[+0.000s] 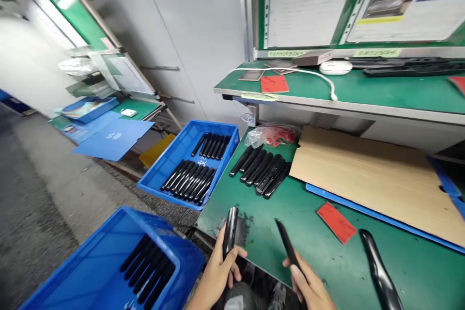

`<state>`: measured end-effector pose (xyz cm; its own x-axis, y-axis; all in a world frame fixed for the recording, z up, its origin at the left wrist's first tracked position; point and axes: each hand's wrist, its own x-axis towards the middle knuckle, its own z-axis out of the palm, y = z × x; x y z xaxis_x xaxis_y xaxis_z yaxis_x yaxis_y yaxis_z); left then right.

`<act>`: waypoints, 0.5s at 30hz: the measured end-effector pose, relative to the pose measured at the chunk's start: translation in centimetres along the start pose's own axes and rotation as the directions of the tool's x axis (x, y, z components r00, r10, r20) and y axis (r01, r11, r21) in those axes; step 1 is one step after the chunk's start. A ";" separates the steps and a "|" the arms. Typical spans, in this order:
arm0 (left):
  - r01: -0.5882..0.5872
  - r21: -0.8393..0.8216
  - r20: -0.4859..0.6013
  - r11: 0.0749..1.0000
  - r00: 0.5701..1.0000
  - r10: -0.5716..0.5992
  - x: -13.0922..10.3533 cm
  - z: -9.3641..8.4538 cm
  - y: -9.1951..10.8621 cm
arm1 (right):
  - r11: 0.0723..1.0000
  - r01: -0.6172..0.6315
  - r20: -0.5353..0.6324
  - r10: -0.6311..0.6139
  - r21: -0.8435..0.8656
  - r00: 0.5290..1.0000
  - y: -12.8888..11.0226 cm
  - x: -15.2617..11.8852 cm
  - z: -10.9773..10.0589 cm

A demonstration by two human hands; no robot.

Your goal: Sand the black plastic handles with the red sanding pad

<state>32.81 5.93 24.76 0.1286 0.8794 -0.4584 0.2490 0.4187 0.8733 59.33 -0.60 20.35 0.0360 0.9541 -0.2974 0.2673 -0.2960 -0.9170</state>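
My left hand (222, 267) is closed around a glossy black plastic piece (230, 230), long and rounded, held up near the table's front edge. In my right hand (308, 285), the fingers grip a slim dark knife-like tool (286, 243) whose narrow tip points up and away; its exact kind is unclear. The two held things are apart. Black shavings (247, 223) lie on the green tabletop (265, 237) by the piece. On the right rests a longer curved black part (378, 266), and a red abrasive-looking pad (336, 223) lies beyond my right hand.
Several black pieces (259, 169) lie in a row at the back. Cardboard (356, 179) covers a blue tray. Two blue crates (145, 186) (90, 261) with black pieces stand left. A shelf (392, 92) overhangs the table's back, near a plastic bag (271, 134).
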 end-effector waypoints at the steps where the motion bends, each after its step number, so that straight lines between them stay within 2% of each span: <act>1: -0.025 0.042 -0.063 0.999 0.998 0.028 -0.8 -1.3 -0.7 | 0.973 0.122 0.080 -0.108 -0.198 0.991 -0.4 0.9 0.8; 2: -0.055 0.121 -0.130 0.991 0.989 0.071 -1.5 -2.5 -1.3 | 0.878 0.260 0.175 -0.205 -0.401 0.963 -0.8 1.8 1.7; 3: -0.076 0.207 -0.194 0.975 0.974 0.117 -2.1 -3.5 -1.9 | 0.729 0.378 0.272 -0.267 -0.570 0.925 -1.1 2.7 2.5; 5: -0.060 0.368 -0.276 0.928 0.946 0.170 -3.2 -5.2 -3.1 | 0.426 0.484 0.390 -0.291 -0.764 0.873 -1.3 4.5 4.3; 6: -0.027 0.441 -0.299 0.897 0.938 0.176 -3.6 -6.0 -3.7 | 0.331 0.492 0.412 -0.285 -0.805 0.865 -1.2 5.3 5.0; 9: 0.045 0.640 -0.292 0.767 0.938 0.189 -4.6 -7.5 -5.2 | 0.221 0.513 0.449 -0.282 -0.830 0.848 -0.7 7.0 6.7; 11: 0.045 0.749 -0.257 0.661 0.939 0.228 -4.9 -8.2 -5.9 | 0.156 0.554 0.497 -0.294 -0.818 0.816 -0.4 7.8 7.1; 15: 0.028 0.886 -0.165 0.463 0.952 0.259 -4.7 -8.9 -6.4 | 0.066 0.573 0.530 -0.308 -0.817 0.790 -0.7 8.6 7.3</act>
<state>22.08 1.14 22.77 0.0285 0.9827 -0.1828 0.9692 0.0175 0.2455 52.46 7.45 16.49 -0.5642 0.8204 -0.0931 0.8246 0.5656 -0.0139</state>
